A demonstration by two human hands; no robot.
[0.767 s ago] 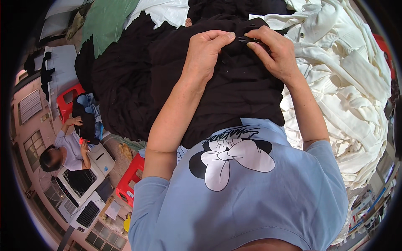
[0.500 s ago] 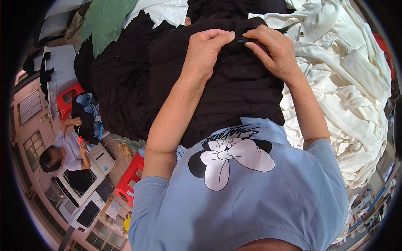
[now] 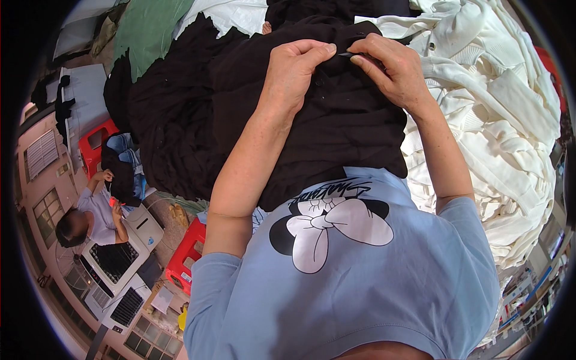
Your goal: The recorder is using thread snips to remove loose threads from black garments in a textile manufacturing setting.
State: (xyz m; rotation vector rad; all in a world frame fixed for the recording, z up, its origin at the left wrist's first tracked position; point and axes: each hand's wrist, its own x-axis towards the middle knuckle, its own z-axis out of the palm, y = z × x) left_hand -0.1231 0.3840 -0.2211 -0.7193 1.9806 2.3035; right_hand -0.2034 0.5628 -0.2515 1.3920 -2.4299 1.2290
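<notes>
A black knitted garment [image 3: 354,132] is spread across my lap and the heap before me. Near its far edge, my left hand [image 3: 290,75] is closed in a pinch, thumb against forefinger, on the black cloth. Just to the right, my right hand [image 3: 391,71] pinches a small dark, pointed bit between thumb and forefinger. Whether that bit is a fold of the cloth or a separate small piece cannot be made out. A narrow gap separates the two sets of fingertips. Small round spots like buttons [image 3: 318,82] show faintly below the left fingertips.
White knitted garments [image 3: 492,126] are heaped along my right side. More black clothing [image 3: 171,114] lies to the left, beside a green sheet [image 3: 144,36]. Red stools [image 3: 186,255] stand at the left, where another person [image 3: 99,216] sits handling dark cloth by pale appliances [image 3: 120,258].
Both hands stay in nearly the same place. My right fingertips have closed a little more on the small dark bit. At the left, the other person's hands have shifted slightly.
</notes>
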